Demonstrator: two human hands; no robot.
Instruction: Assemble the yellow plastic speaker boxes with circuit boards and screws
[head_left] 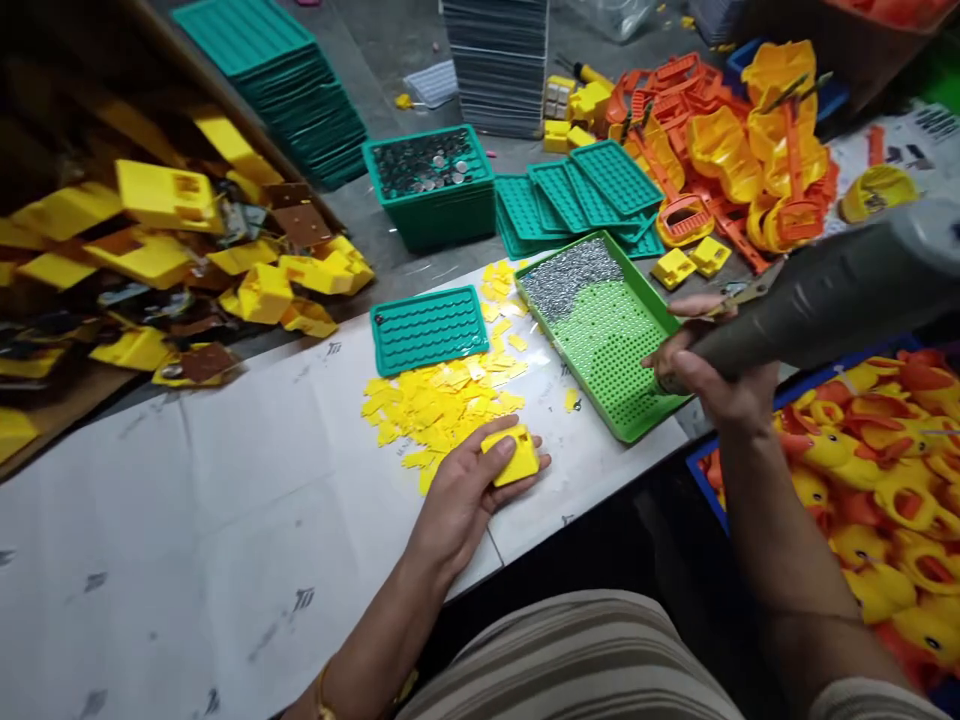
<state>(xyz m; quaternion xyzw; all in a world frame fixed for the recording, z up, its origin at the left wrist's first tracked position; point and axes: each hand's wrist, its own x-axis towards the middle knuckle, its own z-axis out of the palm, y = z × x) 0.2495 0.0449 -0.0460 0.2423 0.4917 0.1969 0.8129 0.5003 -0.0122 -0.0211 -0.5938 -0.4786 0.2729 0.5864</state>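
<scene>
My left hand [461, 490] rests on the white table and grips a small yellow plastic box part [511, 455] at the near edge of a heap of flat yellow plastic pieces [442, 395]. My right hand [712, 375] is closed round the front of a grey power screwdriver [832, 295], its tip over the near right corner of a bright green perforated tray [611, 375]. A pile of small silver screws [570, 275] fills the far end of that tray. A teal ridged tray [427, 328] lies just beyond the yellow pieces.
A teal bin of metal discs [431, 180] and stacked teal trays [281, 60] stand further back. Yellow box parts [165, 240] pile up at left. Orange and yellow toy parts [735, 150] lie at the back right. A blue crate of yellow ducks [885, 490] sits at right.
</scene>
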